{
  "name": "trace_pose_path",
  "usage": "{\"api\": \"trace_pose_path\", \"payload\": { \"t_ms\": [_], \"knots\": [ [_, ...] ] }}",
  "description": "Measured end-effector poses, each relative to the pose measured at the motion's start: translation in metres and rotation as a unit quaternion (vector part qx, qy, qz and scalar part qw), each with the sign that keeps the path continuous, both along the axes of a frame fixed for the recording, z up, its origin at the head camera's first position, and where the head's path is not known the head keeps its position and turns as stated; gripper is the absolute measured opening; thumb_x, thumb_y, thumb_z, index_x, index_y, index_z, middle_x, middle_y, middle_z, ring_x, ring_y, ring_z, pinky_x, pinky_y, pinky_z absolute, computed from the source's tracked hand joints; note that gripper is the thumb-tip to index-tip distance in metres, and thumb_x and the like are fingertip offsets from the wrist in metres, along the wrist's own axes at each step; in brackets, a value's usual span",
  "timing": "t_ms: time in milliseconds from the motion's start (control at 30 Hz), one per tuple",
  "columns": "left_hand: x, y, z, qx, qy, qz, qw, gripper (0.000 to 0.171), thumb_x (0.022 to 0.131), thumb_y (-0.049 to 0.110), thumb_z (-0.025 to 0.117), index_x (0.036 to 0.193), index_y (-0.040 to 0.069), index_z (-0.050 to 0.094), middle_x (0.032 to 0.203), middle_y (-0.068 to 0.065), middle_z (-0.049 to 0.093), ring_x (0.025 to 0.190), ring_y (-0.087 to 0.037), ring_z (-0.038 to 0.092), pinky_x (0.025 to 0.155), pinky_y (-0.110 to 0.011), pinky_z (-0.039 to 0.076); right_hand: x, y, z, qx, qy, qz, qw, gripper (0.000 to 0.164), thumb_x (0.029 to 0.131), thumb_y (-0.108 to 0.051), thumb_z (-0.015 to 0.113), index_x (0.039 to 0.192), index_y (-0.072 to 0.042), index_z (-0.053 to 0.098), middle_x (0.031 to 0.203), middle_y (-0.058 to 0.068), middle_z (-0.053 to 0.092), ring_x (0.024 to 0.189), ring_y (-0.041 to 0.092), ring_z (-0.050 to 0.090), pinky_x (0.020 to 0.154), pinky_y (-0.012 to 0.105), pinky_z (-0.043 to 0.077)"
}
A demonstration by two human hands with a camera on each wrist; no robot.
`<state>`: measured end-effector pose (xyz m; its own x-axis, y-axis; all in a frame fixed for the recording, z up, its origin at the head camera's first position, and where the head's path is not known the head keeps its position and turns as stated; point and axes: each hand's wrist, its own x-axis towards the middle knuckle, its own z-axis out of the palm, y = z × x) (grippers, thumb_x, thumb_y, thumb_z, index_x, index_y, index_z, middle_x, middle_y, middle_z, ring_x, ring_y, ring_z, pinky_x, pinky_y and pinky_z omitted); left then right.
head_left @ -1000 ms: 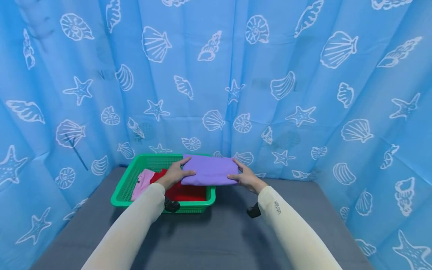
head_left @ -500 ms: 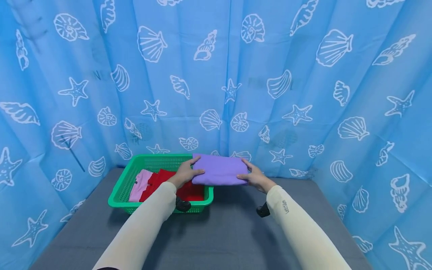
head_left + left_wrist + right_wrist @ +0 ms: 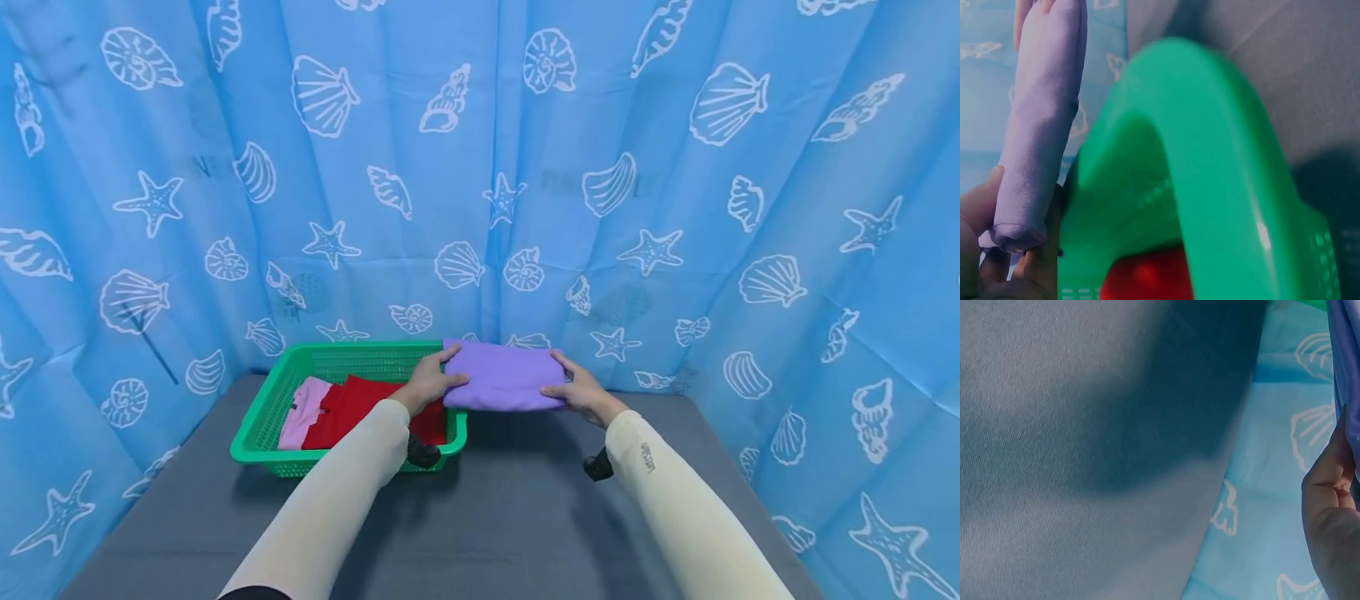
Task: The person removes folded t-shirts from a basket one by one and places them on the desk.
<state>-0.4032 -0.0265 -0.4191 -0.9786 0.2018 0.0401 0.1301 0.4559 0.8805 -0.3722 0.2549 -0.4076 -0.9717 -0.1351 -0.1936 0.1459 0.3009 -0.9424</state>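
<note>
At the left of your work the green basket [image 3: 262, 456] stands on the surface, a folded pink garment [image 3: 303, 408] lying inside it and a red one [image 3: 352, 408] lying next to that, partly hidden by your arm. Your left hand [image 3: 431, 379], above the basket's right end, grips the near end of the folded purple cloth [image 3: 506, 379], thumb on one side and fingers on the other, as the left wrist view shows. The cloth spans the gap between your hands, its left edge overlapping the basket's right corner from above; you can't tell here whether it touches the rim. At its right end your right hand [image 3: 587, 392] pinches the opposite edge. The step in hand looks to be holding this folded bundle up, level and flat; judging from that, your next move calls for both hands travelling together at one height, so the folds don't slip or sag. The grey surface [image 3: 510, 500] runs beneath, with dark shadows below the cloth and your right arm. Blue curtain [image 3: 525, 150] printed with white shells and starfish encloses the left, back and right.
</note>
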Motion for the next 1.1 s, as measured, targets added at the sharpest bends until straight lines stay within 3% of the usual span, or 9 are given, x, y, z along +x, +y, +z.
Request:
{"api": "trace_pose_path", "payload": {
  "t_ms": [300,433,767,900,1100],
  "knots": [
    [0.005,0.034,0.006,-0.008,-0.005,-0.008,0.9999,0.065,0.094,0.009,0.066,0.152,0.014,0.038,0.156,-0.019,0.034,0.146,-0.035,0.027,0.113,-0.047,0.035,0.0,0.022,-0.002,0.026,0.002,-0.027,0.999,0.086,0.094,0.0,0.061,0.16,-0.021,0.008,0.163,0.024,0.0,0.135,0.042,0.037,0.079,0.028,0.055],
    [0.003,0.047,0.003,-0.009,-0.006,-0.007,0.9999,0.066,0.093,0.009,0.066,0.152,0.014,0.038,0.156,-0.018,0.036,0.146,-0.034,0.029,0.114,-0.046,0.034,0.001,0.031,-0.003,0.034,0.007,-0.032,0.999,0.086,0.094,0.0,0.061,0.16,-0.02,0.008,0.163,0.025,0.002,0.134,0.042,0.037,0.077,0.027,0.054],
    [0.008,0.086,-0.006,0.038,-0.043,-0.001,0.9984,0.071,0.092,0.006,0.068,0.154,0.014,0.035,0.158,-0.018,0.032,0.147,-0.036,0.026,0.115,-0.048,0.032,0.003,0.062,-0.004,0.097,0.013,-0.035,0.995,0.087,0.093,0.001,0.062,0.159,-0.017,0.008,0.161,0.028,-0.001,0.146,0.049,0.012,0.103,0.044,0.044],
    [0.01,0.098,-0.012,0.05,-0.055,-0.001,0.9972,0.074,0.091,0.005,0.069,0.155,0.014,0.033,0.159,-0.019,0.029,0.147,-0.037,0.024,0.115,-0.048,0.032,0.002,0.074,-0.01,0.117,0.019,-0.038,0.992,0.087,0.092,0.001,0.063,0.159,-0.016,0.01,0.161,0.028,0.001,0.147,0.048,0.005,0.114,0.052,0.032],
    [0.008,0.113,-0.025,0.058,-0.071,-0.009,0.9957,0.077,0.089,0.005,0.07,0.155,0.014,0.031,0.159,-0.018,0.029,0.147,-0.037,0.023,0.115,-0.048,0.032,0.001,0.093,-0.021,0.152,0.025,-0.046,0.987,0.087,0.091,-0.003,0.066,0.159,-0.017,0.014,0.161,0.029,0.002,0.147,0.049,0.001,0.118,0.057,0.015]
  ]
}}
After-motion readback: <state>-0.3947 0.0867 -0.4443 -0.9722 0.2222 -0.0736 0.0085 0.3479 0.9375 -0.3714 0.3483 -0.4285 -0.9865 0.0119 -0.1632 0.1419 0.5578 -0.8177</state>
